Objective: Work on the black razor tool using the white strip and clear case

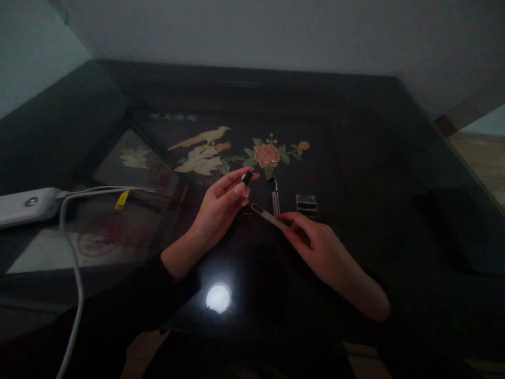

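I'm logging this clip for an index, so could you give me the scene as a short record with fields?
Left hand: pinches a small black piece
Right hand: holds a slim grayish stick, tip toward the left hand
Beyond the stick: a slim piece with a pale edge; right of it, a small clear case
Far left: white device with pale cable
Surface: dark glossy table, bird-and-flower design

The case point(306, 204) lies beyond the right hand point(315, 245) on the table point(366, 179).
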A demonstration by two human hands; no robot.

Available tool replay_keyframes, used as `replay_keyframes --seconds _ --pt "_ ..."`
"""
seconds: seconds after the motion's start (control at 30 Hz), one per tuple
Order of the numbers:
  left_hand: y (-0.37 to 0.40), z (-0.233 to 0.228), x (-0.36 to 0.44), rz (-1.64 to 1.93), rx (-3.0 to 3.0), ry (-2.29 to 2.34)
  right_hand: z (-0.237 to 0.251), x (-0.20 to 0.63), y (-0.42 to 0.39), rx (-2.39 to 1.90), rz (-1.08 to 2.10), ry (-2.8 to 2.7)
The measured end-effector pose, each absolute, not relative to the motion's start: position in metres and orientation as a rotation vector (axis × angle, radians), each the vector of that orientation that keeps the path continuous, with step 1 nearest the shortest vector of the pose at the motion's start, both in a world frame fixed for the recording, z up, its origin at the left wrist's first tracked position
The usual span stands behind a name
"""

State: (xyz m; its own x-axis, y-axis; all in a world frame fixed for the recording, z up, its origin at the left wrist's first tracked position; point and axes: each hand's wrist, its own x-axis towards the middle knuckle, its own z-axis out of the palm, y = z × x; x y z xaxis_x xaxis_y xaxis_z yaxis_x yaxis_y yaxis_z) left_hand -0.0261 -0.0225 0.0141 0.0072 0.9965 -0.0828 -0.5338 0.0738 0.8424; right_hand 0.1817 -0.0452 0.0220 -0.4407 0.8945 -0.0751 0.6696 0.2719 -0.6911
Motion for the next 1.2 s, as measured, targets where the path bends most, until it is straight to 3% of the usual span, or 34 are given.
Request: replay_keyframes --seconds 0.2,0.83,1.2 --pt "-0.023 0.011 -0.024 1.383 0.817 0.912 0.021 0.175 -0.05 -1.429 0.968 -2.359" --pt "-0.033 0.004 -0.02 1.114 1.122 1.089 0.014 0.172 -0.057 -1.397 0.359 -2.592" --pt "-0.037 0.007 -0.02 1.065 1.295 1.128 0.012 0.174 -0.056 -1.402 0.397 -2.546"
